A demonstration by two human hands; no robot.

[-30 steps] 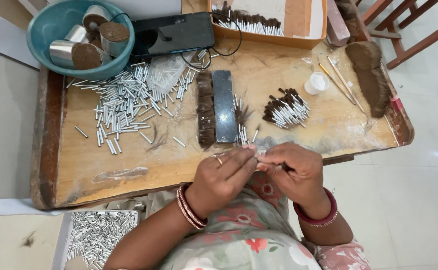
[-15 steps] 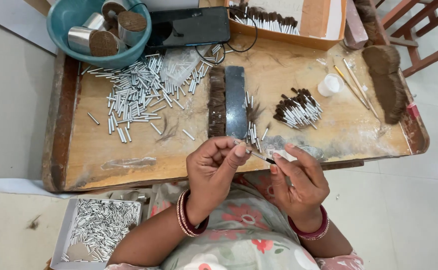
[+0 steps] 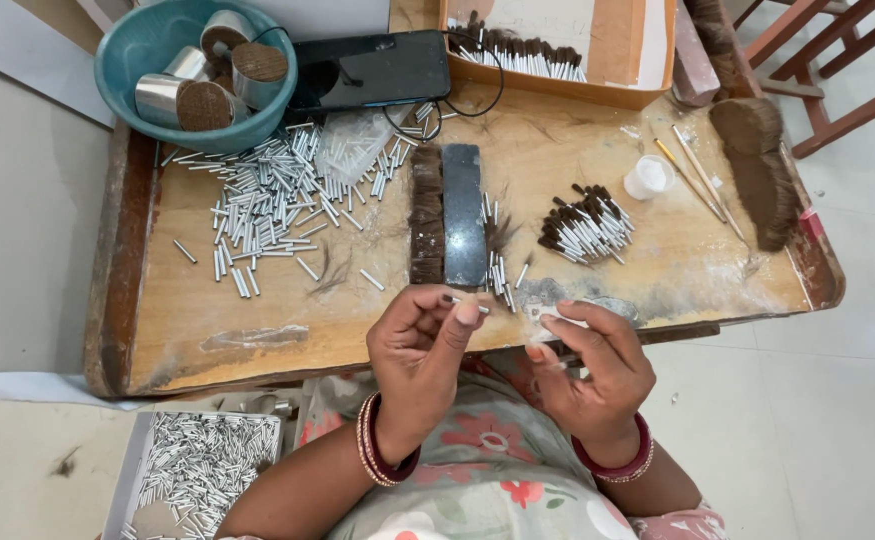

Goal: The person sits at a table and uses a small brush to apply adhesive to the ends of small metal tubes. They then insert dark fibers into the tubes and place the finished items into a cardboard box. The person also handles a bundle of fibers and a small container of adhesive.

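My left hand (image 3: 419,350) pinches a thin metal tube (image 3: 469,304) between thumb and fingertips, just above the near edge of the surface (image 3: 257,340). My right hand (image 3: 592,360) is curled around something small I cannot make out. The tube could slip and drop into my lap if the pinch loosens.

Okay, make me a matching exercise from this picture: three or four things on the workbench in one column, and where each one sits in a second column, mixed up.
Things:
1. teal bowl
2. black phone
3. small white cup
4. loose metal tubes

Places:
A. right part of the bench, beside thin sticks
B. far left corner, holding metal cans
C. spread over the left half of the bench
D. far edge, between the bowl and the cardboard box

Pairs: 1-B, 2-D, 3-A, 4-C
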